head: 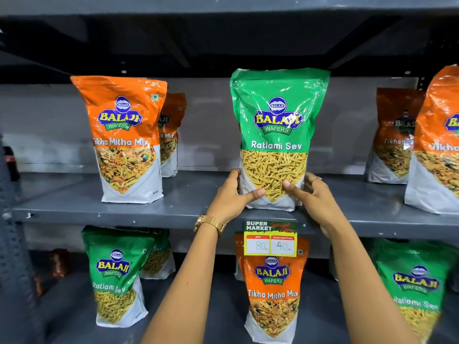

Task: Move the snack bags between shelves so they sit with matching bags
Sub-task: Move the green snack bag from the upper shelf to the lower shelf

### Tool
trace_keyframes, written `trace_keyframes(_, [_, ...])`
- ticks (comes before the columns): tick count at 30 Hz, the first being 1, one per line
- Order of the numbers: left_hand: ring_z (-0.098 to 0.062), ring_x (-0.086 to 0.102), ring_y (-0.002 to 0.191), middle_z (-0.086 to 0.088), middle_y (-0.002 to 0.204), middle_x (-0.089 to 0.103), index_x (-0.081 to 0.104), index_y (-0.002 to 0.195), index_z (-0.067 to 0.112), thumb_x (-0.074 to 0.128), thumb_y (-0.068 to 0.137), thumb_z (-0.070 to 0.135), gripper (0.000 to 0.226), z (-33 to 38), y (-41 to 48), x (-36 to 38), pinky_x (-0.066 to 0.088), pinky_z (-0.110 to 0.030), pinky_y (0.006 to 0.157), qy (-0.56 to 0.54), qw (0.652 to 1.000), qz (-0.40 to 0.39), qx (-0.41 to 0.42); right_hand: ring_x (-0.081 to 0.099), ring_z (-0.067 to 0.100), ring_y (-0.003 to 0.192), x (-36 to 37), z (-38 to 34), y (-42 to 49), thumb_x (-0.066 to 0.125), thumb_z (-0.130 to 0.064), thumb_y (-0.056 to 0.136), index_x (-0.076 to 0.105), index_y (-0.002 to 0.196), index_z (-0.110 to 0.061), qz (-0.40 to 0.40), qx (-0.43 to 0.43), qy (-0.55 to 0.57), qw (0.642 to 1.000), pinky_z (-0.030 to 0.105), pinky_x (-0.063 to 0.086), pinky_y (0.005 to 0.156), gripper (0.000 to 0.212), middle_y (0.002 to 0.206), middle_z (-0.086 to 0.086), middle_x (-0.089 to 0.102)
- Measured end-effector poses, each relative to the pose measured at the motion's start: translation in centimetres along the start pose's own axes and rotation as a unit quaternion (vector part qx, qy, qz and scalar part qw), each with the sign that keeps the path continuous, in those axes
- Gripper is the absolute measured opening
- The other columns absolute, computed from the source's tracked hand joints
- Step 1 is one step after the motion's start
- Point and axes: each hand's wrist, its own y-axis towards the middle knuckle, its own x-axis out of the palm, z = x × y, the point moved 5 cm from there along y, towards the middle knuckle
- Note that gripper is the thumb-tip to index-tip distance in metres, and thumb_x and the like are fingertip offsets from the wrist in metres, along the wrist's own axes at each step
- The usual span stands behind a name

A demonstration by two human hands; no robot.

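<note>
Shelves of grey metal, two tiers, seen from the front with a person's bare arms reaching in from below.

Upper shelf (74,207), from the left: an orange Tikha Mitha Mix bag (126,140) stands upright, with a second orange bag (171,135) just behind it to its right. Near the middle stands a green Ratlami Sev bag (275,140), upright at the front edge of the upper shelf, its base resting on the shelf. It is the only green bag on this tier. Both hands grip its lower part. The left hand (233,194), with a gold watch (210,224) at the wrist, wraps the bag's left edge, thumb pressed across the front. The right hand (315,194), with a ring on one finger, wraps the right edge, thumb also pressed on the front. Further right stand two more orange bags: one at the back (395,137) and one at the frame's edge (437,145), partly cut off.

Lower shelf, from the left: a green Sev bag (116,276) with another green one (159,259) behind it, then a lone orange Mix bag (272,294) in the middle, between the two forearms. A yellow price tag (270,240) hangs from the upper shelf's edge over its top. At far right stands a blurred green bag (417,289).
</note>
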Motion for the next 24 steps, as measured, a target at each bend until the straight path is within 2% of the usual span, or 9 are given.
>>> trace_keyframes(4, [-0.018,0.057,0.124,0.009,0.132,0.063,0.046,0.131,0.037,0.068,0.069,0.062,0.071,1.7,-3.9,-1.0,0.046,-0.048,0.106,0.038,0.997,0.039,0.051,0.072,0.014,0.103,1.1,-2.0,-4.0,0.069,-0.052,0.067,0.059,0.117,-0.018,0.037,-0.009,0.005,0.999,0.037,0.057,0.091,0.061,0.116,-0.001,0.074])
trace_keyframes(7, [-0.015,0.060,0.120,0.013,0.126,0.066,0.047,0.129,0.042,0.068,0.072,0.060,0.064,2.6,-7.2,-2.3,0.048,-0.048,0.104,0.014,0.994,0.075,0.077,0.072,0.007,0.102,2.2,-4.1,-7.4,0.068,-0.049,0.072,0.059,0.115,-0.020,0.048,-0.043,0.007,0.998,0.034,0.057,0.090,0.053,0.113,-0.006,0.074])
trace_keyframes(10, [-0.006,0.063,0.115,0.013,0.122,0.068,0.050,0.126,0.044,0.071,0.078,0.043,0.052,3.3,-11.0,-3.3,0.050,-0.039,0.102,-0.023,0.990,0.096,0.098,0.070,0.003,0.104,3.2,-5.6,-10.7,0.069,-0.039,0.081,0.060,0.117,-0.024,0.045,-0.074,0.019,0.996,0.031,0.054,0.092,0.039,0.113,-0.009,0.075])
trace_keyframes(12, [-0.003,0.064,0.112,0.013,0.121,0.069,0.050,0.124,0.045,0.072,0.078,0.035,0.052,3.4,-13.2,-3.8,0.051,-0.032,0.100,-0.040,0.989,0.093,0.104,0.069,0.004,0.107,3.9,-6.0,-12.7,0.069,-0.037,0.081,0.059,0.118,-0.027,0.040,-0.080,0.026,0.996,0.032,0.052,0.093,0.039,0.115,-0.011,0.074])
trace_keyframes(15, [-0.005,0.065,0.113,0.010,0.123,0.069,0.048,0.134,0.029,0.075,0.077,0.027,0.063,1.9,-15.7,-4.5,0.051,-0.033,0.101,-0.051,0.990,0.089,0.092,0.068,0.001,0.108,5.4,-5.0,-15.2,0.069,-0.040,0.077,0.059,0.116,-0.031,0.025,-0.071,0.041,0.996,0.030,0.052,0.093,0.042,0.114,-0.016,0.074])
trace_keyframes(17, [-0.007,0.063,0.117,0.008,0.126,0.067,0.045,0.138,0.024,0.076,0.075,0.031,0.071,0.3,-17.2,-4.9,0.049,-0.038,0.105,-0.050,0.992,0.090,0.077,0.068,0.003,0.110,6.5,-3.7,-16.4,0.071,-0.040,0.076,0.058,0.120,-0.027,0.021,-0.060,0.043,0.997,0.030,0.051,0.095,0.047,0.116,-0.013,0.073])
trace_keyframes(19, [-0.010,0.061,0.120,0.006,0.130,0.065,0.041,0.139,0.024,0.074,0.074,0.038,0.074,-1.6,-18.7,-5.0,0.047,-0.042,0.106,-0.040,0.993,0.089,0.061,0.067,0.007,0.113,7.5,-2.0,-17.5,0.072,-0.039,0.077,0.056,0.123,-0.024,0.013,-0.048,0.038,0.998,0.034,0.050,0.099,0.051,0.119,-0.007,0.072])
trace_keyframes(21, [-0.009,0.060,0.121,0.007,0.131,0.063,0.039,0.139,0.026,0.072,0.076,0.038,0.073,-4.1,-20.3,-4.9,0.047,-0.042,0.106,-0.027,0.996,0.083,0.031,0.066,0.010,0.114,8.8,0.3,-18.7,0.073,-0.039,0.079,0.055,0.121,-0.030,-0.007,-0.027,0.035,0.999,0.039,0.051,0.100,0.046,0.120,-0.006,0.071])
trace_keyframes(24, [-0.001,0.056,0.122,0.017,0.130,0.059,0.037,0.139,0.027,0.072,0.079,0.031,0.069,-8.4,-22.4,-4.4,0.045,-0.037,0.108,-0.007,0.997,0.075,-0.019,0.065,0.028,0.112,10.5,4.5,-20.1,0.071,-0.055,0.078,0.051,0.118,-0.031,-0.041,0.011,-0.013,0.999,0.054,0.050,0.099,0.050,0.117,0.005,0.069])
